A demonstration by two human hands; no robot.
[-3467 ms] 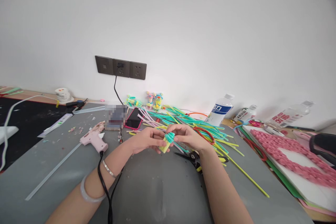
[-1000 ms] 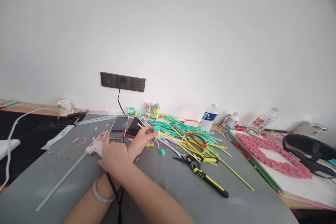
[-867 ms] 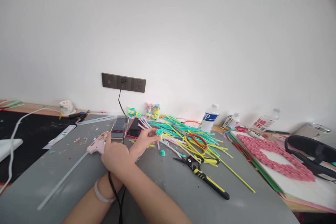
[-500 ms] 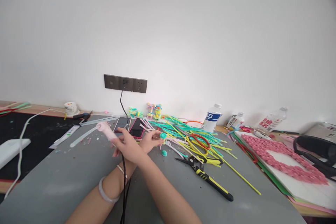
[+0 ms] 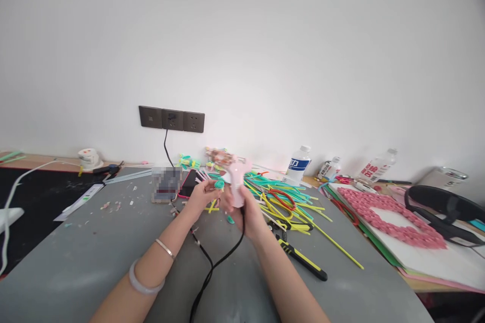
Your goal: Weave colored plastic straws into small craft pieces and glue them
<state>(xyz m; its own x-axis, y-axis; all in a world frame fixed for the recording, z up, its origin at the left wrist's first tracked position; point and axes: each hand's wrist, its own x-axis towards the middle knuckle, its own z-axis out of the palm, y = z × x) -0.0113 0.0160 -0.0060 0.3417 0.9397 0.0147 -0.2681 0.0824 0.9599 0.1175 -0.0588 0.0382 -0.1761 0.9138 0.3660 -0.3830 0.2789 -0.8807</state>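
Note:
My right hand is wrapped round the handle of a pink glue gun. The gun's front end is smeared by motion, and a black cord runs down from its grip. To the left of it, my left hand pinches a small pipe-cleaner piece topped with a turquoise coil; the fingers hide its lower part. Below and between the hands lies another turquoise coil on the grey tabletop.
Loose pipe cleaners spread to the right, beside yellow-black pruning shears. A phone and pipe-cleaner figures are at the back. A white bottle stands by the wall. Pink looped craftwork lies far right.
My right hand has carried the glue gun from the left, where it crossed over my left arm, to the right. My arms are uncrossed now. The view has shifted slightly.

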